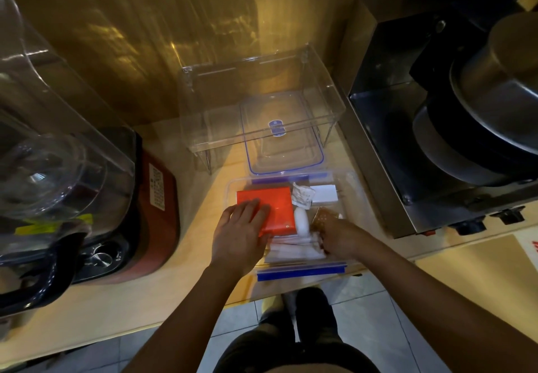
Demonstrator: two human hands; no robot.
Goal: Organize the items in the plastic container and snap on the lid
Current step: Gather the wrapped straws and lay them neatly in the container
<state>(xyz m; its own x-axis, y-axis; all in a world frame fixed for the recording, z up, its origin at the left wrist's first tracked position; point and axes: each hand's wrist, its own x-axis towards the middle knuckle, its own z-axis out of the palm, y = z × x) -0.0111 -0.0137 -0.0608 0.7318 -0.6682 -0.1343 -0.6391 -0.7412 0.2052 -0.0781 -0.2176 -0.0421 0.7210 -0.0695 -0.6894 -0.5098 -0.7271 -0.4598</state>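
A clear plastic container (pixel 348 186) with blue clips sits at the counter's front edge. Inside lie an orange box (pixel 279 197), a white box (pixel 323 193), a crumpled clear wrapper (pixel 301 195), a white oval piece (pixel 301 221), a brown perforated piece (pixel 324 216) and white packets (pixel 288 251). My left hand (pixel 240 232) lies flat on the orange box, fingers straight. My right hand (pixel 339 237) reaches into the container's near right part, fingers curled among the white packets; what it grips is blurred. The clear lid (pixel 283 139) with a blue rim lies behind the container.
A tall clear acrylic box (pixel 259 101) stands over the lid's far part. A red blender base (pixel 151 215) with a clear jar stands left. A steel machine (pixel 436 128) with a round drum stands right. Tiled floor shows below the counter edge.
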